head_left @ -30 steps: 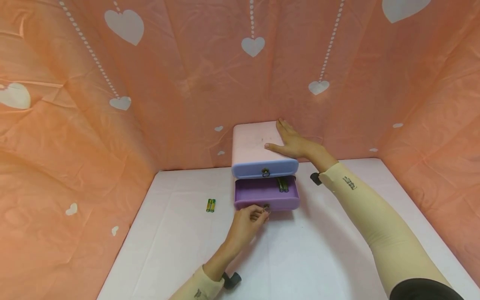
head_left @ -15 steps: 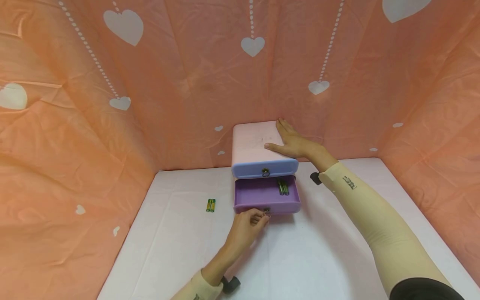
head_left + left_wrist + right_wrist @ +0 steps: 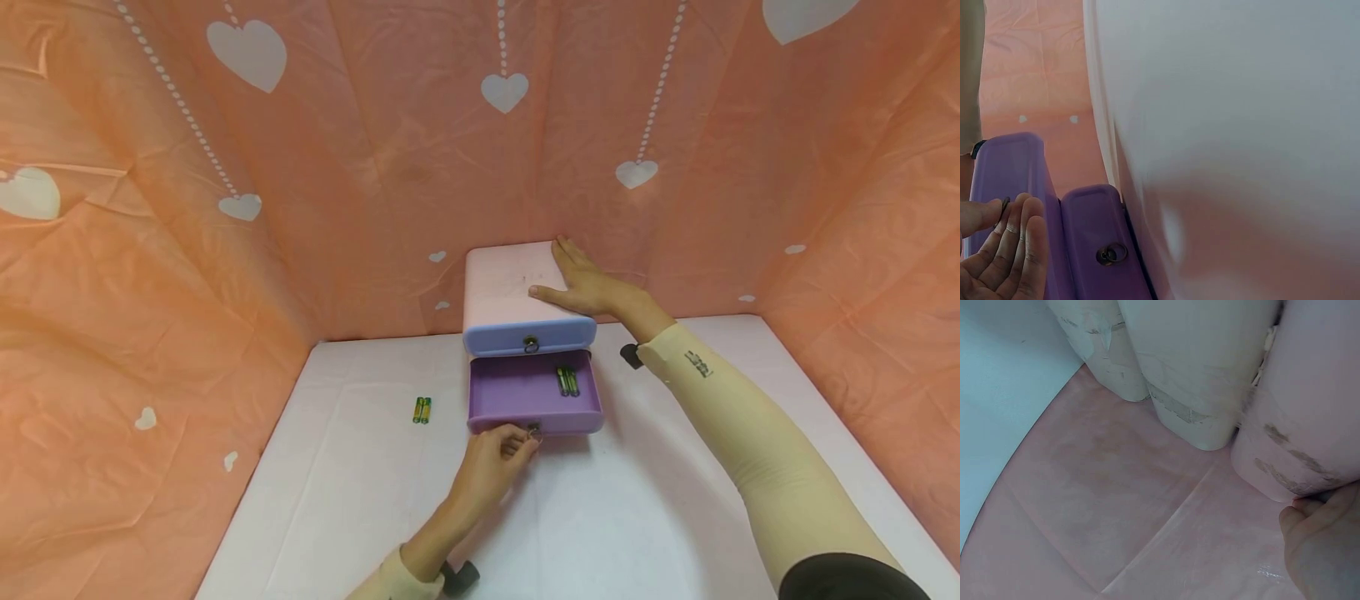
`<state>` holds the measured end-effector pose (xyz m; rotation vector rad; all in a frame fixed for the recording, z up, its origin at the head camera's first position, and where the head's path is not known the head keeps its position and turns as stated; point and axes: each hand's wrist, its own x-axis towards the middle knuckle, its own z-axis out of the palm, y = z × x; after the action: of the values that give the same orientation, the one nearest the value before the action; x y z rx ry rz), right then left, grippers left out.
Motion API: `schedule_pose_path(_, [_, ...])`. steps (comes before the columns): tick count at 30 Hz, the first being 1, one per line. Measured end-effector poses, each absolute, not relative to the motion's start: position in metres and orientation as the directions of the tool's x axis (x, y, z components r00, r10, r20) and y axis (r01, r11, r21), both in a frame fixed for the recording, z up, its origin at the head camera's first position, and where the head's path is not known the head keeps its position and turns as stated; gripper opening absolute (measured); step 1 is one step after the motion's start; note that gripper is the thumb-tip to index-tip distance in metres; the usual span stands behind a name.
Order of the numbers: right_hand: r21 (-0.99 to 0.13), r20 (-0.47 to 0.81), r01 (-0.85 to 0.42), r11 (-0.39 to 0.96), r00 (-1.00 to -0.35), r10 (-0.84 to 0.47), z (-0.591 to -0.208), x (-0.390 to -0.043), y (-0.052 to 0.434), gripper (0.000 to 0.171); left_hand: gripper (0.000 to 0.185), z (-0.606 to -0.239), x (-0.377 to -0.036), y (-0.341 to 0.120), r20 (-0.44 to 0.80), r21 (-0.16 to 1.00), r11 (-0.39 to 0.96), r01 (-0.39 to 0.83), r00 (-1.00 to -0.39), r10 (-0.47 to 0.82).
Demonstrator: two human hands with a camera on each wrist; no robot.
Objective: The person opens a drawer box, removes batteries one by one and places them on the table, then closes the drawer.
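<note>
Two hands: both on one small chest [image 3: 504,287] at the back of the table [image 3: 615,517], against the pink cloth wall [image 3: 360,167].
Left hand [image 3: 491,458]: fingers curled, thumb and forefinger pinching the ring pull [image 3: 534,431] on the lower drawer's front; the left wrist view shows the ring [image 3: 1005,209] caught between thumb and fingertips [image 3: 1025,215].
Lower drawer [image 3: 534,392]: purple, drawn well out toward the person, its slide axis running straight from the chest to the body; the left hand sits at its near edge, in line with that axis.
Inside: two batteries [image 3: 567,381] lying at the right rear, long axis front to back.
Right hand [image 3: 585,283]: flat on the chest's top, fingers straight and close together, thumb spread toward the middle; forearm reaching in from the right.
Upper drawer [image 3: 529,338]: blue, closed, its ring [image 3: 531,342] untouched.
Loose batteries [image 3: 421,410]: a pair on the table left of the drawer, nearer the left hand.
</note>
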<state>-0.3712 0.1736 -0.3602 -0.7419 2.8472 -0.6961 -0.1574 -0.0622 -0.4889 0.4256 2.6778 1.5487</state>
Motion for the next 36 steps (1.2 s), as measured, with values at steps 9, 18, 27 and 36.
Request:
schedule_pose_path(9, [-0.461, -0.001, -0.435, 0.773, -0.872, -0.49, -0.361, -0.372, 0.174, 0.111, 0.014, -0.491, -0.153, -0.063, 0.08, 0.853, 0.485, 0.194, -0.966, 0.246])
schedule_pose_path(18, [-0.46, -0.009, -0.425, 0.779, -0.876, -0.483, -0.362, -0.371, 0.174, 0.111, 0.013, -0.492, -0.148, -0.062, 0.083, 0.85, 0.489, 0.196, -0.966, 0.243])
schedule_pose_path(27, [-0.468, -0.012, -0.421, 0.777, -0.876, -0.482, -0.36, -0.37, 0.174, 0.111, 0.014, -0.493, -0.142, -0.062, 0.077, 0.846, 0.499, 0.189, -0.969, 0.237])
schedule_pose_path(36, [-0.468, -0.014, -0.42, 0.778, -0.876, -0.481, -0.36, -0.37, 0.174, 0.112, 0.015, -0.495, -0.137, -0.061, 0.059, 0.856, 0.488, 0.169, -0.97, 0.234])
